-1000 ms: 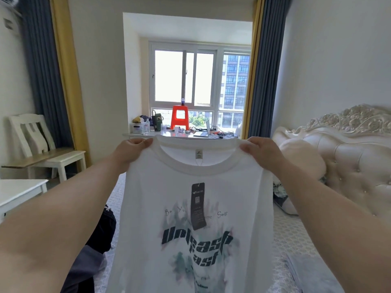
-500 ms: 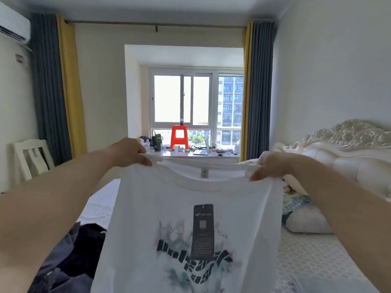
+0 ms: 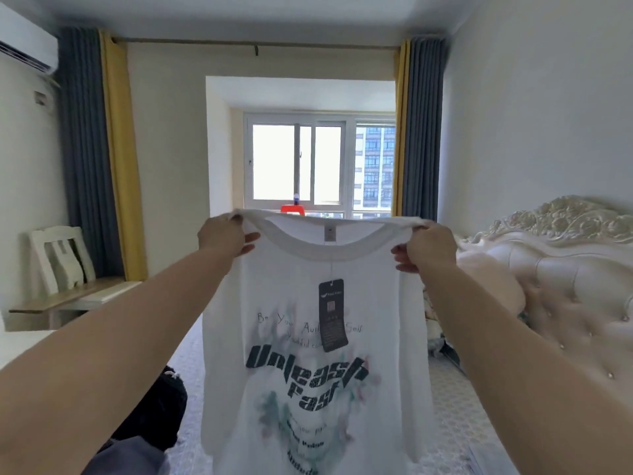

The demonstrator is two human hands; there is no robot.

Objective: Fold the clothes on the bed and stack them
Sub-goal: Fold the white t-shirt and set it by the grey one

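My left hand (image 3: pixel 224 236) and right hand (image 3: pixel 426 246) each pinch a shoulder of the white T-shirt (image 3: pixel 308 354), held up over the bed (image 3: pixel 455 419) so it hangs flat, print and swing tag (image 3: pixel 331 315) facing me, likely to square it for folding; no containers, only dark clothes (image 3: pixel 154 413) heaped lower left

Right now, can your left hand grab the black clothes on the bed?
Probably not yet. The left hand is busy gripping one shoulder of the white T-shirt, held up in the air. The black clothes lie lower down on the bed, uncovered, so letting go would free it.
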